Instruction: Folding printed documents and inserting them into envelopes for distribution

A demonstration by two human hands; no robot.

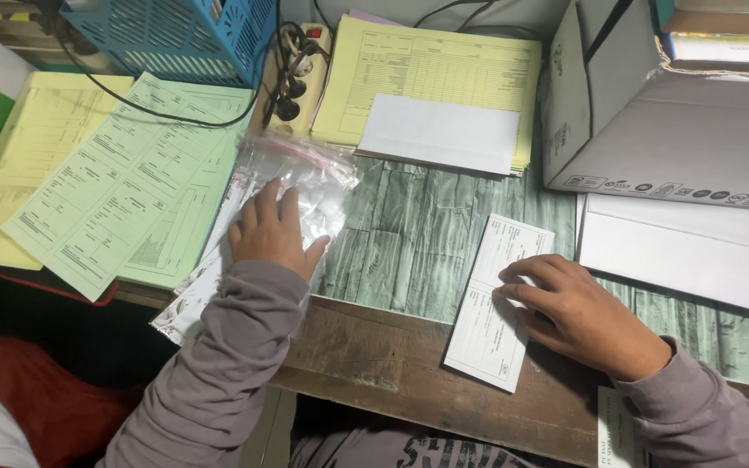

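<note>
My left hand [272, 232] lies flat, fingers spread, on a clear plastic zip bag [305, 178] with a pink seal strip, pressing it onto the desk. My right hand [569, 308] rests with its fingertips on a small white printed form [498, 299] that lies on the green wood-pattern desk top [409, 234] near the front edge. Both arms wear grey sleeves. Neither hand lifts anything.
Green forms [123, 186] and yellow forms [23, 169] lie at the left. A blue plastic basket [175, 35] and a power strip [301, 74] sit at the back. Yellow sheets with white paper [439, 87] lie behind; a white cardboard box [678, 130] and white sheets [687, 251] at right.
</note>
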